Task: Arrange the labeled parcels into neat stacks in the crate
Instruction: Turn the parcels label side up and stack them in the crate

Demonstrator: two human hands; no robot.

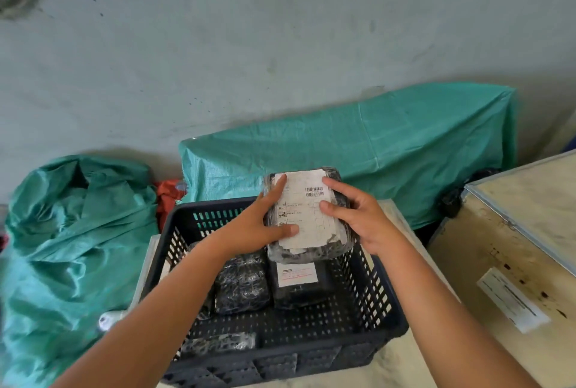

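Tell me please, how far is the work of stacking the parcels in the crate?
Early stage. Done: a labeled parcel and a black wrapped parcel lie side by side on the floor of the crate, another near the front wall. In hand: left hand and right hand hold a parcel, label up, above the crate. Left: no stack is visible yet.

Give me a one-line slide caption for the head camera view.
Both hands, left hand and right hand, hold a labeled parcel over the dark plastic crate of black-wrapped parcels.

glossy plastic-wrapped parcel (307, 216), perforated plastic crate (367, 294)
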